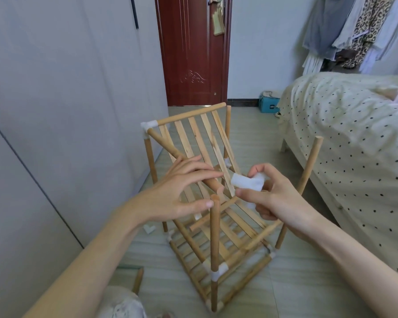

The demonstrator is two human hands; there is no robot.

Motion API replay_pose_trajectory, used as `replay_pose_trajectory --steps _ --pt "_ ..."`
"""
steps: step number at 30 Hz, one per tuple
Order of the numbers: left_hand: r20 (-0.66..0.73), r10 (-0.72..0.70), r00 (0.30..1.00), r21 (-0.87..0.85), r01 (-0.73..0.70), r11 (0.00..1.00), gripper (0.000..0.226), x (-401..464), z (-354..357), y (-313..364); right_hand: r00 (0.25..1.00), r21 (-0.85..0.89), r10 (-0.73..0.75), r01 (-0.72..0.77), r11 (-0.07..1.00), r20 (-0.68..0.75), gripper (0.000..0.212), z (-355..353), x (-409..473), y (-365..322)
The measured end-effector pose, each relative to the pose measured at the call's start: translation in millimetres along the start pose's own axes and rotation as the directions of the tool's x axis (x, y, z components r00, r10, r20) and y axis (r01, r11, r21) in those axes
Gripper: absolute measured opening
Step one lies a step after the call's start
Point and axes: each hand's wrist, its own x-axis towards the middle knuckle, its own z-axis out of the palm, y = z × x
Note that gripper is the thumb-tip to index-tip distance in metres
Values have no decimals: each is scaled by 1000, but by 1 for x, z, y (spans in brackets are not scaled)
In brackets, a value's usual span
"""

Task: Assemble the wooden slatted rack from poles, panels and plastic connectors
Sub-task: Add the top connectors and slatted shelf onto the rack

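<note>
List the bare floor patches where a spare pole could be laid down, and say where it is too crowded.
Free: the floor right of the rack, toward the bed; the strip between the rack's top panel and the door. Crowded: left of the rack, where a loose connector lies and a pole stands by the wardrobe.

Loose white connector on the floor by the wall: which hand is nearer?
Left. The left hand hovers just above-right of the loose connector; the right hand is further right, holding another connector.
</note>
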Motion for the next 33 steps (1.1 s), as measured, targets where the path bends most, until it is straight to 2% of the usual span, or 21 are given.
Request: replay_pose_trajectory --steps 8,13,16,18,23,33 --pt "-140 -1 990 75 11 997 37 7 3 4 995 -69 -86 89 994 45 27 14 -5 -2" --pt "-168 -37 985 42 45 998 41 10 2 6 989 -167 -141 148 975 54 31 13 -9 -2" --pt "-159 -43 986 -38 37 999 30 8 -1 7 983 -242 -175 183 953 54 32 11 -9 -1" --pt "-191 -31 981 -82 16 997 23 8 -3 5 982 -233 -181 187 954 49 38 11 -9 -1" --pt "-276 40 960 21 -35 999 20 10 2 5 972 -212 -220 232 949 82 40 16 -11 -1" --pt "-291 10 957 -34 -21 999 33 13 1 13 974 -190 -221 225 956 41 41 26 -11 -3"
